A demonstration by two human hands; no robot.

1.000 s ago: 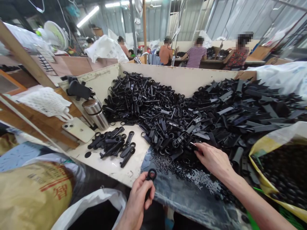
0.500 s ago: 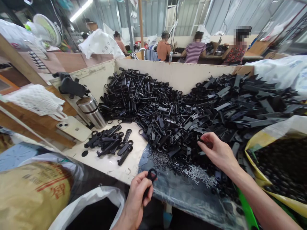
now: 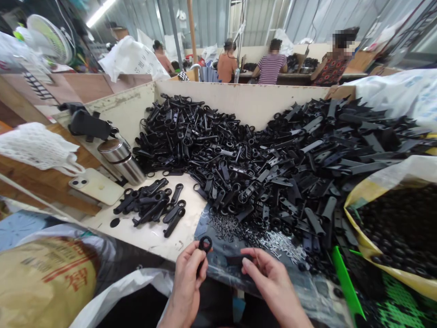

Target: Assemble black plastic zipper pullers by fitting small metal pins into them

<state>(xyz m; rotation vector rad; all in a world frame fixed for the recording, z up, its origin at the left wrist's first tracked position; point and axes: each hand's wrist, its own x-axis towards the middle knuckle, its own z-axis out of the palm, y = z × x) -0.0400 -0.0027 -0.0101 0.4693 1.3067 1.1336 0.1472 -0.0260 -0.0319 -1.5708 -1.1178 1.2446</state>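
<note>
Left fingers (image 3: 196,259) clamped on ringed part (image 3: 205,250) | right fingers (image 3: 251,270) pinching dark strip (image 3: 236,260) | yellow-edged sack (image 3: 382,184): black round pieces (image 3: 392,228)

The left hand (image 3: 187,273) holds a black piece with a ring (image 3: 200,246) at the near edge of the tabletop (image 3: 184,184). Beside it, the right hand (image 3: 269,275) holds a flat black piece (image 3: 238,260). A big black heap (image 3: 218,150) fills the far side.

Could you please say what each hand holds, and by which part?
Left hand: black ringed piece, below its ring. Right hand: dark flat piece, apparently by one end.
</note>
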